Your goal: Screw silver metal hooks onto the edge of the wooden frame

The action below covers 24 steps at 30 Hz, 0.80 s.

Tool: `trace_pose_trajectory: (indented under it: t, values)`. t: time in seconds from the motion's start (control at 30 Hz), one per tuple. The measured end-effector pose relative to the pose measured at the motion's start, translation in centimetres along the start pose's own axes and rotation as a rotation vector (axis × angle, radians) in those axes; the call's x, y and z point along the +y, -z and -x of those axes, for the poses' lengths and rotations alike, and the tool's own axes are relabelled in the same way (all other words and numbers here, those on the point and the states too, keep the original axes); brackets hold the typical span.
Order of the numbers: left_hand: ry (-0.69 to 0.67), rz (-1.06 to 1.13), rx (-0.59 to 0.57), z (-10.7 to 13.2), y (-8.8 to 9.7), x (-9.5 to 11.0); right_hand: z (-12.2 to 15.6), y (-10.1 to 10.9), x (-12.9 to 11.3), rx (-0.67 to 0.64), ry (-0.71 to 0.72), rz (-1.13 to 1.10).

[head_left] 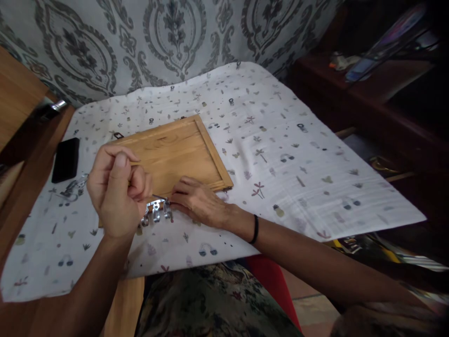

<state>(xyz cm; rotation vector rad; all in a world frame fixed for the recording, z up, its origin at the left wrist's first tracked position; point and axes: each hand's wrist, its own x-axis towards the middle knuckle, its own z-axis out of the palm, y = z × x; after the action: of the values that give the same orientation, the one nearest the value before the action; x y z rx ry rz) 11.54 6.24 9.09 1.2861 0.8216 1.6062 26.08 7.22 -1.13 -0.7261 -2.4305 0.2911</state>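
A framed wooden panel [171, 152] lies flat on the patterned cloth, with small dark metal fittings on its far edge. At its near edge sits a shiny metal hook rail [156, 211] with several curved hooks. My left hand [117, 192] is a fist above the rail's left part, closed around a thin screwdriver [159, 197]; most of the tool is hidden, and its slim shaft points at the rail's right end. Bent fingers of my right hand [196, 201] pinch that end against the panel's edge. The fingertips and whatever lies under them are hidden.
More shiny metal hooks [73, 188] lie left of my left hand. A black phone [66, 160] rests near the left edge of the white printed cloth [252, 154]. Behind hangs a patterned grey curtain [175, 37]. Dark red furniture [372, 107] with various items stands at the right.
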Motion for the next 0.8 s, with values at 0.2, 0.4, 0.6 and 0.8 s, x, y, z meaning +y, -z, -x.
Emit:
trace_pose_trajectory:
  t: [0.2, 0.4, 0.6, 0.8]
  values:
    - [-0.015, 0.041, -0.004, 0.0, 0.0, 0.0, 0.0, -0.1, 0.1, 0.005, 0.006, -0.006]
    - [-0.019, 0.035, -0.002, 0.2, -0.2, 0.0, 0.0, -0.2, 0.2, 0.014, 0.002, -0.01]
    - [0.012, -0.008, -0.097, 0.1, -0.2, 0.1, 0.0, -0.4, 0.2, 0.032, 0.012, 0.019]
    - [0.094, 0.038, -0.242, -0.7, 1.0, 0.1, 0.0, -0.6, 0.3, 0.063, 0.025, 0.016]
